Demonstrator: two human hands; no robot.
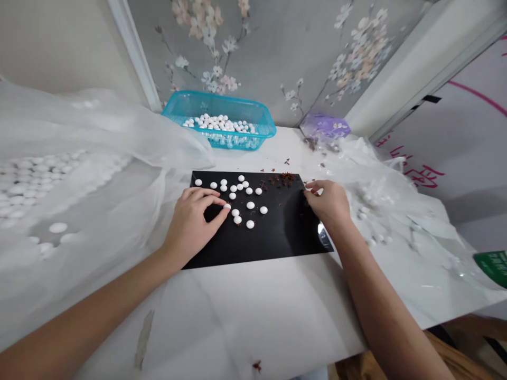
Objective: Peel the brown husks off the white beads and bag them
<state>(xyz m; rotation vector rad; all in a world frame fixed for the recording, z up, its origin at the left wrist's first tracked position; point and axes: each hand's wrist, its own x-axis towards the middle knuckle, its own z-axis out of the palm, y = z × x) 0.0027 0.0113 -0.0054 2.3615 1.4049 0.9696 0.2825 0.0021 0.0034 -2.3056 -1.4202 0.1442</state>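
My left hand [195, 222] is over the left part of a black board [277, 240], with thumb and index finger closed on a small white ball [227, 206]. Several loose white balls [250, 205] lie on the board just to the right of it. My right hand [328, 200] is at the board's right edge, its fingertips pinched together. Reddish-brown specks show by those fingers, but what they hold is hidden. A small heap of reddish-brown bits [287, 180] lies at the board's far right corner.
A blue plastic basket [241, 141] of white balls stands behind the board. Left is a large translucent bag [130, 206] with many white balls; right is crumpled clear plastic [390, 179]. A purple packet [327, 126] sits by the wall, and a green-labelled object [492, 266] at far right.
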